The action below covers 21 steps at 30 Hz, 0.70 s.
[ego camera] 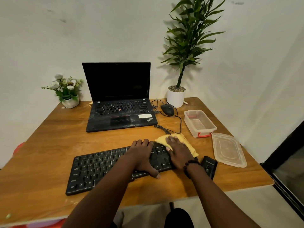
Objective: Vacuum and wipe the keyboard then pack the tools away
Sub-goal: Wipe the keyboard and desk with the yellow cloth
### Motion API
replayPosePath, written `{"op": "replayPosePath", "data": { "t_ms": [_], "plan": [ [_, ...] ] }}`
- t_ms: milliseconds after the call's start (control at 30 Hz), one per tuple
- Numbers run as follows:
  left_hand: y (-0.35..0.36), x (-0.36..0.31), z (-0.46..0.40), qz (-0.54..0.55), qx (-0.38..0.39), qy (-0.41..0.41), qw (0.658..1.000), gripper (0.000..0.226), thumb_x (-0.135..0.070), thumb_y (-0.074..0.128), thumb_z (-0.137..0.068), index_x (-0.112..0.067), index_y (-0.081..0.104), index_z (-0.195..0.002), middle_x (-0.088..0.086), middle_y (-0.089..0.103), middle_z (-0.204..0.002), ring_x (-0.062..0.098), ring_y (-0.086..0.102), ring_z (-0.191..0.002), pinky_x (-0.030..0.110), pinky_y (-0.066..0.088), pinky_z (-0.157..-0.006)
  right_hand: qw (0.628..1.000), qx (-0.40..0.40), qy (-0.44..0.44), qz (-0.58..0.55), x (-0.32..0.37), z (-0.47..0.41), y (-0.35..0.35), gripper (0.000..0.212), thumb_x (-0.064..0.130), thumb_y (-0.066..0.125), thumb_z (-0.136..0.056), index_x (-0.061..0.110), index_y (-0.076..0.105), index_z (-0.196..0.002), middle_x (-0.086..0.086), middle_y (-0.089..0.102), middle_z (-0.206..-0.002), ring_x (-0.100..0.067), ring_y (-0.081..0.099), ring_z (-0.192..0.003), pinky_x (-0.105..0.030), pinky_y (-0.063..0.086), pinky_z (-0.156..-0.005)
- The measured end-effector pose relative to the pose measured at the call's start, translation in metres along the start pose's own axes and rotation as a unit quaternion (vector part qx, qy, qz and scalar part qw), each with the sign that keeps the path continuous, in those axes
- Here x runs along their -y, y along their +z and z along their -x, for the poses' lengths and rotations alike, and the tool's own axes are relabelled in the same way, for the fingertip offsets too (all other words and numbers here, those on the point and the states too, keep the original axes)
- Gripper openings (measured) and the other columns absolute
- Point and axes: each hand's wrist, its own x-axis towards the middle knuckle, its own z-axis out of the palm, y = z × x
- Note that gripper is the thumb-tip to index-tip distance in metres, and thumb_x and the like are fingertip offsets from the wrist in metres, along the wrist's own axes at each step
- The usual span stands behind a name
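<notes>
Wooden tabletop (49,129) against a pale wall, and the wipe is on at the keyboard's right end.

The keyboard (98,168) lies with its long axis left to right, tilted a little, its untouched run of keys stretching away to the left of both hands. Right hand (178,149) presses flat, fingers straight, on the yellow cloth (189,145) over the keys at the right end; left hand (142,155) rests spread on the keys just beside it, bracing, gripping nothing. The small black vacuum (209,167) sits just right of the keyboard, nearer the right hand. The open box (199,123) and lid (228,149) wait farther right.
</notes>
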Motion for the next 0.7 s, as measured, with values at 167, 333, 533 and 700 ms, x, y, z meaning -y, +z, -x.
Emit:
{"op": "replayPosePath", "data": {
  "t_ms": [167,333,533,700],
  "plan": [
    [0.005,-0.001,0.004,0.006,-0.035,0.004,0.999,0.134,-0.091,0.06,-0.06,-0.009,0.014,-0.157,0.009,0.019,-0.16,0.033,0.024,-0.141,0.046,0.016,-0.12,1.0,-0.003,-0.02,0.002,0.041,0.0,0.02,0.052,0.027,0.03,-0.103,0.019,0.015,-0.152,0.002,0.008,-0.161,-0.016,0.002,-0.148,-0.035,0.005,-0.118],
    [0.008,0.002,0.005,0.012,-0.044,0.0,0.999,0.137,-0.093,0.058,-0.06,-0.011,0.01,-0.158,0.006,0.019,-0.161,0.032,0.024,-0.142,0.044,0.016,-0.119,0.999,-0.039,0.015,-0.006,0.014,0.001,-0.001,0.051,0.028,0.033,-0.103,0.022,0.018,-0.151,0.004,0.014,-0.16,-0.013,0.008,-0.147,-0.033,0.012,-0.118],
    [0.006,0.004,0.005,0.008,-0.033,0.007,0.999,0.135,-0.092,0.058,-0.06,-0.01,0.013,-0.157,0.008,0.017,-0.161,0.033,0.021,-0.143,0.045,0.016,-0.12,0.999,-0.002,-0.042,-0.016,0.025,0.017,0.007,0.05,0.029,0.032,-0.103,0.024,0.018,-0.151,0.007,0.011,-0.159,-0.011,0.006,-0.147,-0.032,0.008,-0.118],
    [0.004,0.004,0.006,0.004,-0.025,0.01,1.0,0.134,-0.091,0.059,-0.061,-0.009,0.014,-0.157,0.009,0.017,-0.161,0.033,0.021,-0.143,0.046,0.016,-0.121,0.997,0.0,-0.07,0.011,0.033,0.024,0.012,0.051,0.027,0.034,-0.103,0.022,0.019,-0.151,0.005,0.014,-0.159,-0.013,0.007,-0.147,-0.032,0.007,-0.118]
  ]
}}
